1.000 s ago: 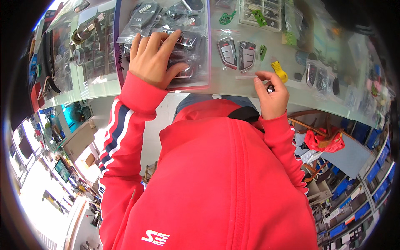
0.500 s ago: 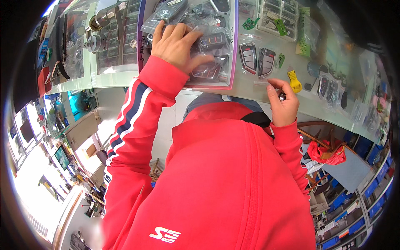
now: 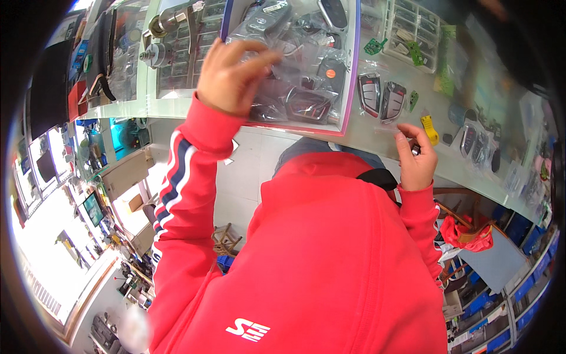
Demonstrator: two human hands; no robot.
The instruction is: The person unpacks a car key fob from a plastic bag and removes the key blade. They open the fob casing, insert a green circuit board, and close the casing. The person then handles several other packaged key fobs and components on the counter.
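My left hand point(image 3: 231, 78) hovers over the left side of a shallow purple-edged box point(image 3: 350, 79). Its fingers are slightly curled, apart and blurred, with nothing visible in them. Heaped in the box are several car key fobs in clear plastic bags, among them a grey fob point(image 3: 266, 20) and a dark fob with an orange dot point(image 3: 331, 74). Near the counter's front edge, my right hand point(image 3: 418, 162) has its fingers curled in. A small dark, shiny bit shows between them, too small to name. Two bagged fobs point(image 3: 391, 101) lie just beyond that hand.
The glass counter point(image 3: 377, 137) carries a yellow tool-like piece point(image 3: 430, 130), a compartment case point(image 3: 413, 32), small green circuit boards point(image 3: 374, 46) and more bagged fobs point(image 3: 474, 140) at right. A metal clamp-like device point(image 3: 156, 55) stands left of the box.
My left hand has drawn back from the bagged fobs toward the box's left edge, uncovering the orange-dotted fob. The whole view has shifted slightly; my right hand keeps its pose.
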